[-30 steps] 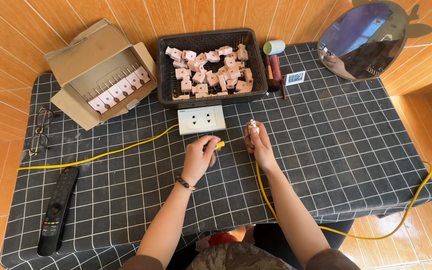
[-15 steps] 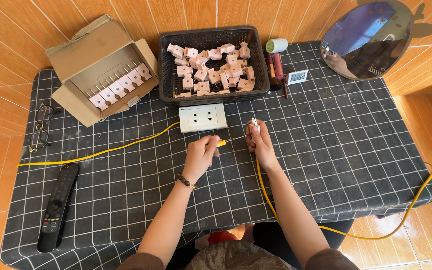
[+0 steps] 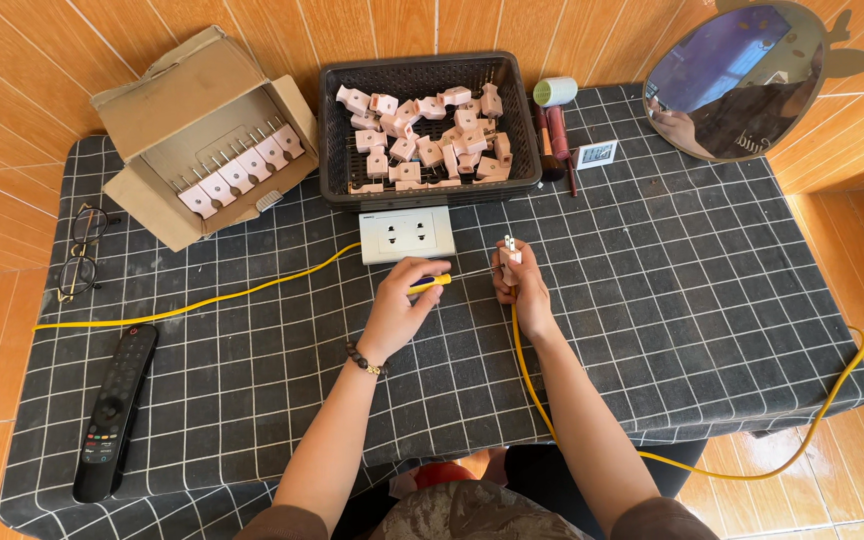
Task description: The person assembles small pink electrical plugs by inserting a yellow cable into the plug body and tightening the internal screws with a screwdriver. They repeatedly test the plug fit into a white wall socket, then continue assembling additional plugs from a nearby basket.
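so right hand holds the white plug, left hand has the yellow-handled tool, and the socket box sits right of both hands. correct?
Not quite. The socket box sits beyond the hands, just in front of the black basket, not to their right. The head view shows it. The right hand does hold the white plug, the left hand the yellow-handled tool.

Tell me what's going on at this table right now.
A person sits at a table covered in a black checked cloth. The left hand grips a small yellow-handled tool, apparently a screwdriver, pointing towards the right. The right hand holds a small plug upright, prongs up, on the end of a yellow cable. Just beyond the hands lies a white socket box, with a black basket of similar plugs behind it and an open cardboard box of more to the left.
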